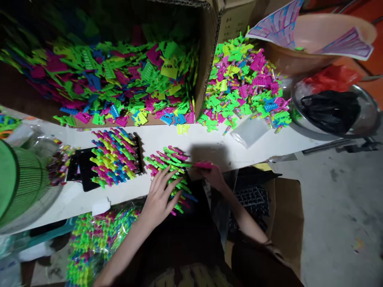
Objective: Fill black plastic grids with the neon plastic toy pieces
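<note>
— Setting?
— A dim workroom with a grey concrete floor; a long white bench [209, 143] runs across the view, crowded with bright plastic parts.

— Stock at the back?
— One large brown cardboard box [206, 67] lying open on its side, spilling green, pink, blue and yellow plastic toy pieces [119, 83]. To its right, a loose heap of the same mixed plastic pieces [242, 91] lies on the bench, with a small clear plastic bag [249, 131] at its near edge.

— Items in hand?
— A black tray loaded with rows of green and pink plastic pieces [170, 167] sits at the bench's near edge. The left hand [160, 197] lies flat on it, fingers spread apart, pressing the rows, gripping nothing. The right hand [214, 175] is just to the tray's right, fingers pinched on a single pink plastic piece [203, 164] held at the tray's right edge.

— Neighbouring items?
— A second black tray filled with multicoloured pieces in rows [115, 157], left of the first and apart from it. Further left, a green ribbed plastic basket [20, 183]. Far right, a steel bowl holding a black bag [332, 111], and behind it a pink basin [314, 40]. Below the bench, a clear bag of packed pieces [95, 239].
</note>
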`<action>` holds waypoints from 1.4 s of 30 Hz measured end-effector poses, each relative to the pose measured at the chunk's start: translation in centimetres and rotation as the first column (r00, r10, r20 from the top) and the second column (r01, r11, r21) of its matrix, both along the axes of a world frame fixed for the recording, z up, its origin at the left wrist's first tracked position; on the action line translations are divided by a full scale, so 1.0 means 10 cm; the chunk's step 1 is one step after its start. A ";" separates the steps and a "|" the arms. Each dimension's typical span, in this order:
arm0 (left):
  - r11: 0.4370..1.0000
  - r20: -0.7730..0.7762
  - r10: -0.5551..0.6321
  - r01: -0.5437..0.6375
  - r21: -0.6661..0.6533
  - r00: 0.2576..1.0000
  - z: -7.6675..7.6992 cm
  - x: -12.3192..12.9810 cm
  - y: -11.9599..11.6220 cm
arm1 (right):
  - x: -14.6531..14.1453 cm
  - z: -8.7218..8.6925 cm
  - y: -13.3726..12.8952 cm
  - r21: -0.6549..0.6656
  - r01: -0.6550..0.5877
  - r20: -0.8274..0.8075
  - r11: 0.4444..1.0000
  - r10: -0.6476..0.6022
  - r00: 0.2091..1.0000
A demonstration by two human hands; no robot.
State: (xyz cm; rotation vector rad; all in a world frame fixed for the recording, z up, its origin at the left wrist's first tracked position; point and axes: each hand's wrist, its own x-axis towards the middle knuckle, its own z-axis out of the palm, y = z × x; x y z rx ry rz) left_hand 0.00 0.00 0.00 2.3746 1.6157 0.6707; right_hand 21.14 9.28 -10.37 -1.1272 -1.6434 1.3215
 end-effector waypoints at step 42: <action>0.998 -0.029 0.021 -0.023 -0.060 0.999 -0.02 0.00 0.08 | -0.33 0.09 -0.26 0.049 -0.201 0.116 0.978 0.194 0.974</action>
